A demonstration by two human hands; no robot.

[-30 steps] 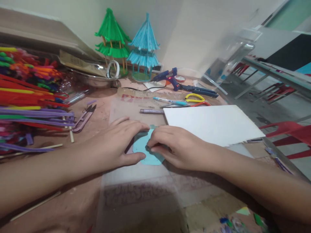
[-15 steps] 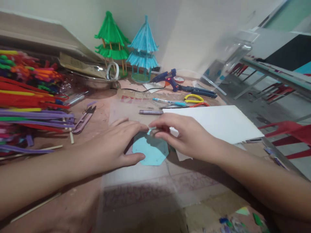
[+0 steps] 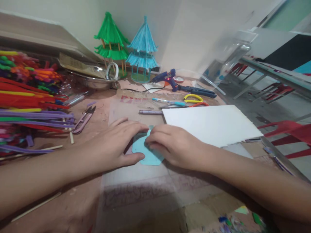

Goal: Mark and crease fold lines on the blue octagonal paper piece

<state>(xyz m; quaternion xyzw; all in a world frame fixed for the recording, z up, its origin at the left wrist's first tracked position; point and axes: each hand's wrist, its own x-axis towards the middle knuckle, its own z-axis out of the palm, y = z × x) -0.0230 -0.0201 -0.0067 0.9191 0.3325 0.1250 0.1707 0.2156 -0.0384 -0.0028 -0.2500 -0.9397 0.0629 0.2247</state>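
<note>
A light blue cut sheet (image 3: 149, 158) with angled corners lies flat on the covered table. My left hand (image 3: 126, 136) rests at its left edge, thumb and fingers apart, with nothing held between them. Over the right part of the sheet, my right hand (image 3: 167, 142) has its fingers pinched together, and what they hold, if anything, is hidden beneath them. A white sheet (image 3: 211, 123) lies just behind my right hand.
Pipe cleaners (image 3: 29, 94) and small snips (image 3: 85, 119) lie left. Behind are a green model tower (image 3: 111, 35), a blue one (image 3: 144, 42), a glue gun (image 3: 170, 79), scissors (image 3: 193, 98) and a pen (image 3: 150, 112). Scraps (image 3: 233, 223) lie front right.
My right hand has moved slightly down and left over the blue sheet, its fingers now turned down. The small white piece beside it is no longer visible. My left hand has stayed put.
</note>
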